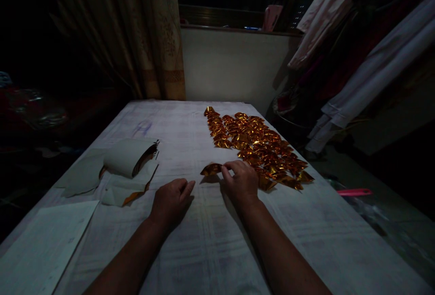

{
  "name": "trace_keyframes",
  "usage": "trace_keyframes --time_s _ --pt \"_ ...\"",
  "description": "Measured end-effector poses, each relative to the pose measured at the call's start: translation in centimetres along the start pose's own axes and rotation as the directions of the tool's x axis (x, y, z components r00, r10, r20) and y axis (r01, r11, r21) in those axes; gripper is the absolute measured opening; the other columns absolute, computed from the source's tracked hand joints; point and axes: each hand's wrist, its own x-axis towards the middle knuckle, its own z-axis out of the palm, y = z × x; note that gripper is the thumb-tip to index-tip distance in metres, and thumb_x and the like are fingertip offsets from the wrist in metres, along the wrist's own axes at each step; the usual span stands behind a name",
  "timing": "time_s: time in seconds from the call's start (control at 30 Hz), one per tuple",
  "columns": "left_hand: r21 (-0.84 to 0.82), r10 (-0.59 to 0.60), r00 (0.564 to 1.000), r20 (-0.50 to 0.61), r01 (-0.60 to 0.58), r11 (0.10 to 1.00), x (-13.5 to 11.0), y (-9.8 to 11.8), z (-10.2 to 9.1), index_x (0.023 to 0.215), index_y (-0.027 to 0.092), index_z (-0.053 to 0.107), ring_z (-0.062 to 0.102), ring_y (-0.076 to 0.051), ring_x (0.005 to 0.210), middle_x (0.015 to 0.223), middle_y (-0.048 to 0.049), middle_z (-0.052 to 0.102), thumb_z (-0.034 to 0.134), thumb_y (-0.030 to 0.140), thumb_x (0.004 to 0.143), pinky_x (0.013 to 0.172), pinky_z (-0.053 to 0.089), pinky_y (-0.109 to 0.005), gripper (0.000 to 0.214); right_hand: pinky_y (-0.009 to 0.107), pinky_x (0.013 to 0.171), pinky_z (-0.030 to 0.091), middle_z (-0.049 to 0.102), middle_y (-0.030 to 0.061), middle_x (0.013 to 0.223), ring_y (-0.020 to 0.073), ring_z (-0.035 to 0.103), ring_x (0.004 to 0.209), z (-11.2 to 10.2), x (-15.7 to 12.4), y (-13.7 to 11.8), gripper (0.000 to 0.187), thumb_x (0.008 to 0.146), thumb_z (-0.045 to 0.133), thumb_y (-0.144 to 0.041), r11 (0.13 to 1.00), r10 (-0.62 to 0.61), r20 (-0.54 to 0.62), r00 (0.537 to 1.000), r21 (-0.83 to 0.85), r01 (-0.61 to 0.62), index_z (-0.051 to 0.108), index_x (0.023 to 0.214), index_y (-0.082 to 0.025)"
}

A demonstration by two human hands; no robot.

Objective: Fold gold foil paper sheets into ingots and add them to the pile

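A folded gold foil paper ingot point(211, 169) is pinched at its right end between the thumb and fingers of my right hand point(242, 181), just above the white cloth. My left hand point(172, 199) is at the cloth to the left of it, fingers curled in and thumb pointing right, with nothing seen in it. Many similar gold foil ingots point(253, 135) lie in a dense group on the right half of the table, right behind and beside my right hand. On the left, a curled stack of pale-backed foil sheets point(125, 157) rests over other loose sheets point(117, 189).
A table point(204, 249) with a pale checked cloth spans the view. White paper point(44, 245) lies at its left front. A curtain point(152, 36) and wall stand behind. Clothes point(360, 82) hang on the right, above a pink-handled object point(355, 192) off the table.
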Motion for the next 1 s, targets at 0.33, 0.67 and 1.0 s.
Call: trace_keyframes --time_s 0.33,0.67,1.0 --pt "-0.098 -0.020 0.998 -0.058 0.015 0.995 0.1 -0.2 0.2 0.060 0.021 0.043 0.049 -0.016 0.060 0.061 -0.0009 0.051 0.032 0.048 0.093 0.062 0.028 -0.029 0.044 0.037 0.081 0.026 0.071 0.0048 0.098 0.0230 0.053 0.094 -0.4 6.2 2.3 0.018 0.094 0.063 -0.032 0.921 0.187 0.062 0.980 -0.359 -0.153 0.079 0.088 -0.026" --pt "-0.111 -0.034 0.998 -0.058 0.027 0.993 0.1 -0.3 0.2 0.059 0.021 0.043 0.048 -0.016 0.056 0.057 0.0000 0.048 0.032 0.049 0.092 0.060 0.028 -0.028 0.045 0.041 0.086 0.025 0.071 0.0066 0.099 0.0245 0.049 0.097 0.6 6.6 3.1 0.023 0.093 0.060 -0.032 0.890 0.225 0.096 0.970 -0.425 -0.165 0.078 0.083 -0.024" --pt "-0.116 -0.028 0.998 -0.049 0.022 0.993 0.1 -0.4 0.1 0.059 0.021 0.044 0.049 -0.016 0.058 0.058 -0.0004 0.050 0.033 0.048 0.093 0.061 0.028 -0.028 0.045 0.036 0.083 0.033 0.070 0.0065 0.098 0.0232 0.054 0.097 0.5 1.1 -1.0 0.014 0.092 0.062 -0.024 0.975 -0.009 0.177 0.984 -0.218 0.048 0.076 0.093 -0.024"
